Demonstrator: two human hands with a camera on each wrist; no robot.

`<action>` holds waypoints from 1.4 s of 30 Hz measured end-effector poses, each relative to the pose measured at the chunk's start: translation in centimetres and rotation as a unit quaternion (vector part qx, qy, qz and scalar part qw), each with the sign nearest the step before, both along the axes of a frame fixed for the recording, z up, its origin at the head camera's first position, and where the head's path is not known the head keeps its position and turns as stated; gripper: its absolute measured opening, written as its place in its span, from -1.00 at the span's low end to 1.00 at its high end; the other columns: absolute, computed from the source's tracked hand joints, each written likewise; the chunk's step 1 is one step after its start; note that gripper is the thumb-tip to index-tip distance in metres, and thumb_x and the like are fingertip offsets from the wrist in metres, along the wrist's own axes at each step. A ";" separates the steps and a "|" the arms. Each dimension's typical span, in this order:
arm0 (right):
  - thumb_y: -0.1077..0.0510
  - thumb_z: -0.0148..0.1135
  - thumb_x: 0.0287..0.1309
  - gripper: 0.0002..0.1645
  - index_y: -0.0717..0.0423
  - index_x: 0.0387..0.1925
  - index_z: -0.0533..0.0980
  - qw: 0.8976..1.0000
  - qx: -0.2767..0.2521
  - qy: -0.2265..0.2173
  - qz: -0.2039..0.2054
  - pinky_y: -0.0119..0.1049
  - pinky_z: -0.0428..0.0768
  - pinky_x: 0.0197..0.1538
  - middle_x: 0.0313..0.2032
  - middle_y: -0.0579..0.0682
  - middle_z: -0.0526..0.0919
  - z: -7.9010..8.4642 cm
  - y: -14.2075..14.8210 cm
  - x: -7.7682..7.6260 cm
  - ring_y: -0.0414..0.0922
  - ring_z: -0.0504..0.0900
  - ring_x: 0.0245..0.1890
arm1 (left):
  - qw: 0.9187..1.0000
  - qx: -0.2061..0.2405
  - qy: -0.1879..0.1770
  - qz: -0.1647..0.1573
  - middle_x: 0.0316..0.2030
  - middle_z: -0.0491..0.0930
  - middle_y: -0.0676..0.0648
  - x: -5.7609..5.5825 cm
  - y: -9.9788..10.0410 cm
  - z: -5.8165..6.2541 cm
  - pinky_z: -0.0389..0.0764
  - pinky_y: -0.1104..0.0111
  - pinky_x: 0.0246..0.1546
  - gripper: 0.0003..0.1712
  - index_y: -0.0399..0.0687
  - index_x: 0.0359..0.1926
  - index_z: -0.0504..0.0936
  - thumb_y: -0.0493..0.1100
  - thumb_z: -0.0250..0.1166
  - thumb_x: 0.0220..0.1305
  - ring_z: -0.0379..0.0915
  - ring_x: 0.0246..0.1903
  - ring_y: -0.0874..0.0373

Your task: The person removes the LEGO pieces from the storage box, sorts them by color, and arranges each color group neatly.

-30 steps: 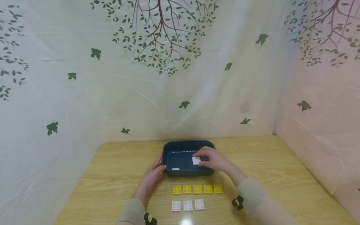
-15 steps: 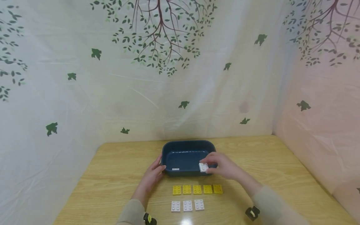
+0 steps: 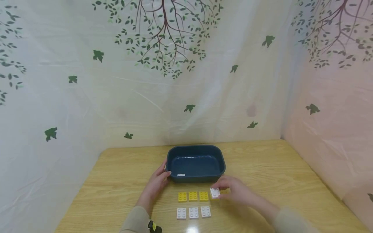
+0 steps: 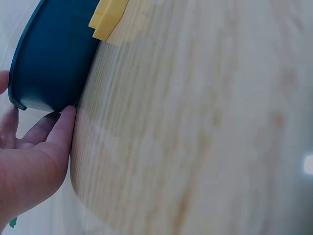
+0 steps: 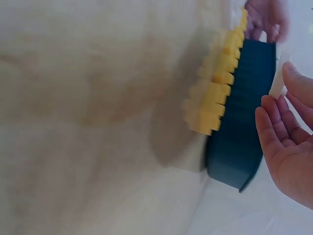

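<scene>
My right hand (image 3: 237, 191) pinches a white toy brick (image 3: 215, 193) between thumb and fingers, over the right part of a row of yellow bricks (image 3: 193, 196). In the right wrist view, the held brick (image 5: 279, 78) is well off the table. At the left end of a dark blue bin (image 3: 193, 179), my left hand (image 3: 157, 181) grips the side, its thumb at the rim. The left wrist view shows its fingers (image 4: 63, 125) against the bin's outer wall. Inside the bin's front left lies a small white piece (image 3: 181, 175), partly hidden by the front wall.
A row of white bricks (image 3: 193, 213) lies nearer to me than the yellow ones. The wooden table (image 3: 122, 174) ends at a pale leaf-print curtain (image 3: 145, 106) behind the bin. A similar curtain (image 3: 329, 155) hangs on the right.
The right hand has carried the white brick out from over the bin, across its front rim and towards me, to above the yellow row. My left hand stays on the bin.
</scene>
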State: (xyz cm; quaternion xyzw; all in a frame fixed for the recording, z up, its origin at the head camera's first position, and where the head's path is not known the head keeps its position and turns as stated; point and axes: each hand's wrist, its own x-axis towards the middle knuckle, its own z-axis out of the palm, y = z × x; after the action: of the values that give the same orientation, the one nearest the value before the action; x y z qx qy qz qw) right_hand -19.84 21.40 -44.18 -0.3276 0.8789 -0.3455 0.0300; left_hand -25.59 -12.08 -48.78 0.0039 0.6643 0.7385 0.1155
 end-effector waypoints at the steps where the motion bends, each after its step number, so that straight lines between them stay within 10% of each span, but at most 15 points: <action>1: 0.23 0.48 0.01 -0.60 0.08 -0.04 0.68 1.000 -0.004 -0.001 0.005 -0.29 0.65 -0.07 -0.15 -0.16 0.65 -0.2 0.0 0.2 -0.23 0.60 -0.14 | 1.000 0.000 0.000 0.000 0.51 -0.06 -0.30 0.0 0.0 0.0 0.13 -0.13 0.35 -0.27 0.10 0.54 0.12 -0.26 0.11 0.42 -0.02 0.44 -0.26; 19: 0.03 0.49 -0.01 -0.63 -0.05 -0.09 0.70 1.000 0.002 -0.026 0.012 -0.28 0.59 -0.04 -0.16 -0.28 0.63 -3.0 0.4 3.2 -0.32 0.55 -0.14 | 1.000 0.001 -0.003 0.002 0.52 -0.08 -0.28 0.2 0.2 0.1 0.13 -0.12 0.35 -0.27 0.12 0.54 0.11 -0.25 0.11 0.43 -0.05 0.45 -0.25; 42: -0.04 0.52 -0.05 -0.60 -0.15 -0.10 0.69 0.998 0.025 -0.060 -0.027 -0.28 0.59 -0.05 -0.15 -0.34 0.63 -3.7 0.1 3.0 -0.35 0.55 -0.15 | 1.000 0.009 0.000 -0.006 0.54 -0.12 -0.24 -0.5 -0.1 0.0 0.14 -0.10 0.35 -0.27 0.12 0.55 0.10 -0.27 0.09 0.44 -0.10 0.46 -0.24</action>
State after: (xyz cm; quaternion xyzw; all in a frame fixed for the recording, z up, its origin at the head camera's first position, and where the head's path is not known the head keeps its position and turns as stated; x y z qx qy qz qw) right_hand -16.82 21.47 -47.93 -0.2818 0.8922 -0.3433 0.0815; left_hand -26.06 -12.18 -48.74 0.0089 0.6573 0.7440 0.1198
